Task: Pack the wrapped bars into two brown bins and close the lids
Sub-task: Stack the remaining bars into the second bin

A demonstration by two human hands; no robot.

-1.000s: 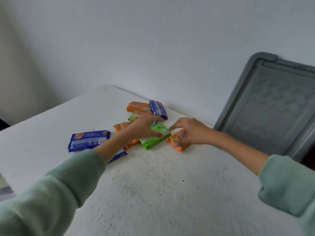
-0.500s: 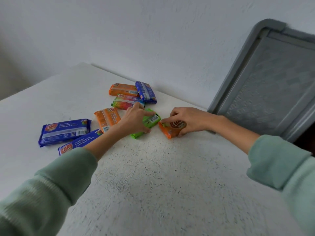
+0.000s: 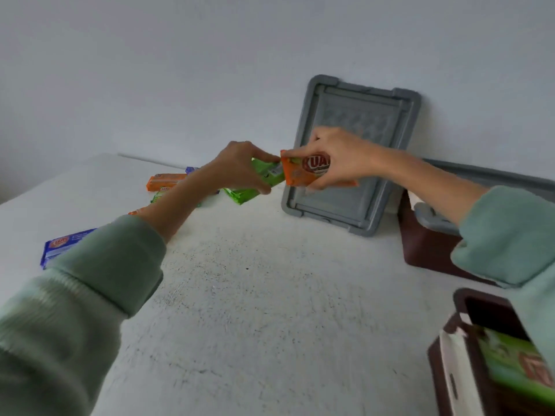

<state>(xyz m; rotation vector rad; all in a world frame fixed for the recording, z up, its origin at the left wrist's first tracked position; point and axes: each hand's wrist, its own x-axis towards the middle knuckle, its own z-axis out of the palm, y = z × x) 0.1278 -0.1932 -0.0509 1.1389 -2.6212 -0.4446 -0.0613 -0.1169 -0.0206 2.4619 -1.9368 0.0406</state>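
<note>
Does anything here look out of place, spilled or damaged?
Nothing looks spilled or damaged. One grey lid leans tilted against the wall rather than lying on a brown bin, and loose bars lie scattered at varied angles on the table.

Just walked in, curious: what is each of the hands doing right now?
Left hand: holding the green bar.
Right hand: holding the orange bar.
</note>
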